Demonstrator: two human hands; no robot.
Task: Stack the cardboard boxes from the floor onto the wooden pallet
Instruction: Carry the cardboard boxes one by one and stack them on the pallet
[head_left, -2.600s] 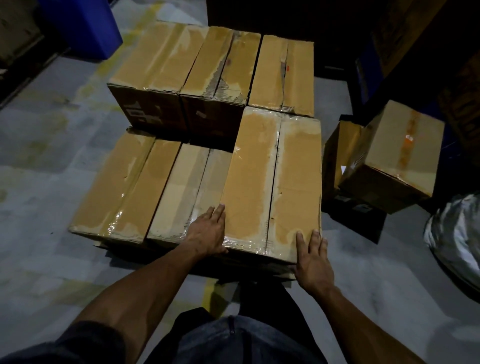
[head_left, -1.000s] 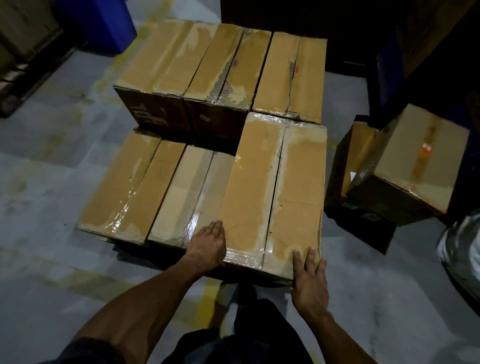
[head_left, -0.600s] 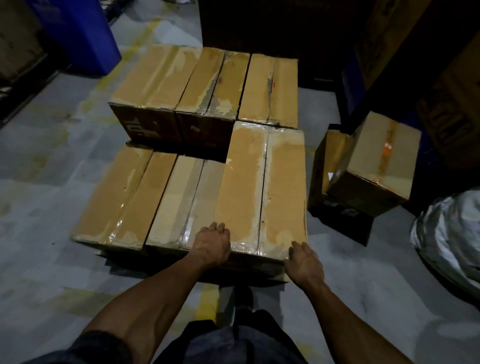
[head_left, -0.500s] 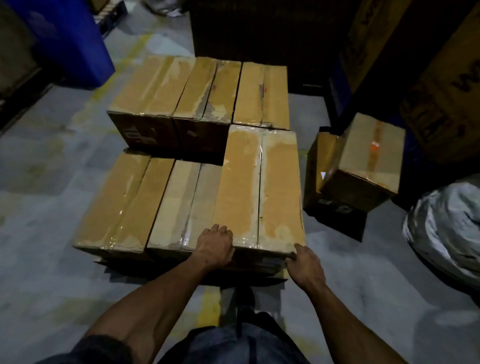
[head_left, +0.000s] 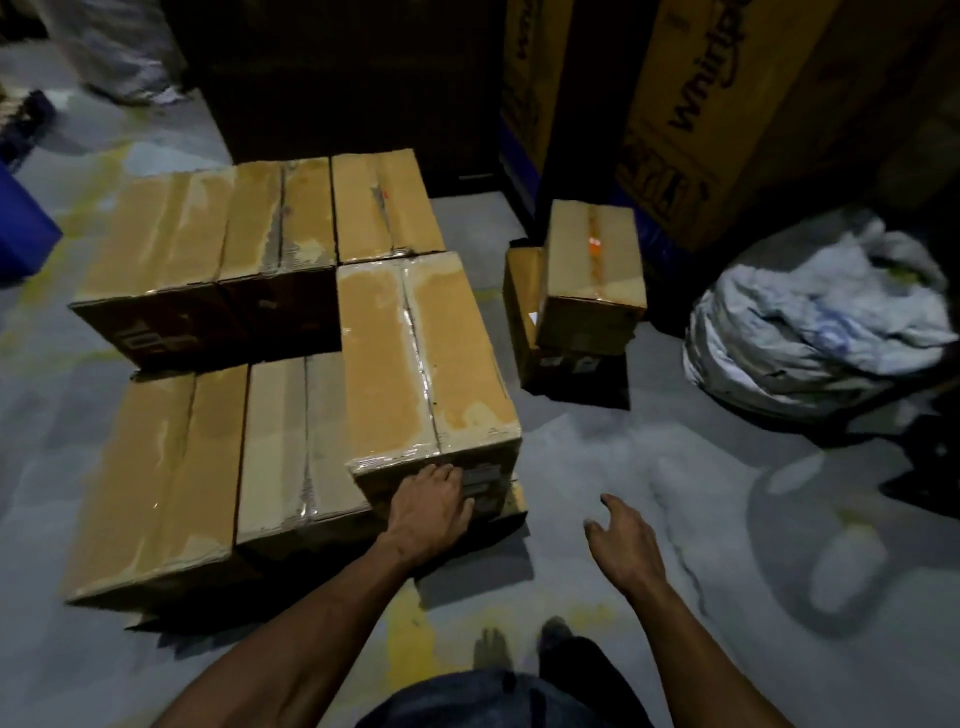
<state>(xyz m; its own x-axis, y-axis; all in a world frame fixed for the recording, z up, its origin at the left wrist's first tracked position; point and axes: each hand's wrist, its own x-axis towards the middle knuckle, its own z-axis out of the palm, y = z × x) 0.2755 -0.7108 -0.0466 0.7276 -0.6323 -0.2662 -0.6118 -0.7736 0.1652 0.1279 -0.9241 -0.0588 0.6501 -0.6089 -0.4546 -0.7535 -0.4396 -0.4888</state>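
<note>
Several taped cardboard boxes sit packed together on a low wooden pallet (head_left: 517, 501), whose corner shows at the front right. The front right box (head_left: 421, 358) stands a layer higher than the two front boxes (head_left: 161, 478) beside it. My left hand (head_left: 431, 506) presses flat against that raised box's near face. My right hand (head_left: 621, 538) hangs over the bare floor to the right, fingers loosely spread, holding nothing. Two more boxes (head_left: 592, 270) lie on the floor at the right, one leaning on the other.
A crumpled white sack (head_left: 821, 317) lies at the right. Tall printed cartons (head_left: 727, 104) stand behind the floor boxes. A blue bin (head_left: 21, 228) is at the left edge. Grey floor stretches between the pallet and the sack.
My right hand has come off the raised box's front corner and now hangs over the floor. My left hand slid from the top edge to the near face. The view swung right.
</note>
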